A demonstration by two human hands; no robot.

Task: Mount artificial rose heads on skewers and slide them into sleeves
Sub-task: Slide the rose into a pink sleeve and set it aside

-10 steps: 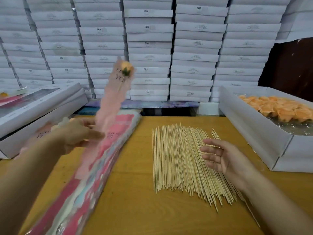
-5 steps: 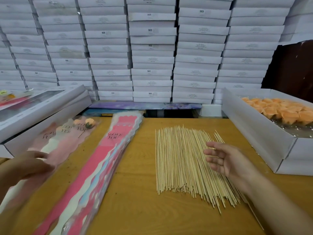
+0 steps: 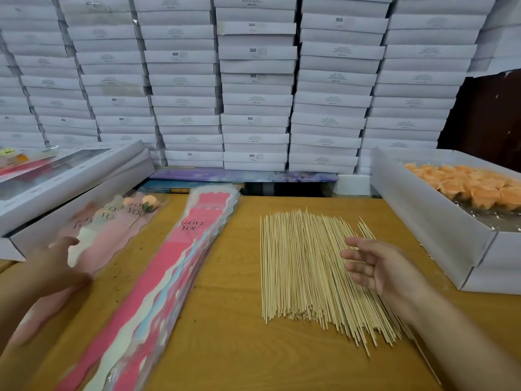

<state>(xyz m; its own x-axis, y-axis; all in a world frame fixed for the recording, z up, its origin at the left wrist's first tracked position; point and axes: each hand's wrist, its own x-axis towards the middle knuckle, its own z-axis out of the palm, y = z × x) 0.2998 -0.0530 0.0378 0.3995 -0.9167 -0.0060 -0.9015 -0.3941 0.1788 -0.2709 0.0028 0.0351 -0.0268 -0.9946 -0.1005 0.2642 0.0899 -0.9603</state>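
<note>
While left hand (image 3: 53,266) blurs: maybe three sleeved roses (image 3: 112,230), one skewer pile (image 3: 307,272).

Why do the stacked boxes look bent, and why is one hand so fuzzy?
Head view: the wide-angle lens bows the stacked boxes outward; the left hand is smeared by motion blur, while the right hand and skewers look sharp under even light.
</note>
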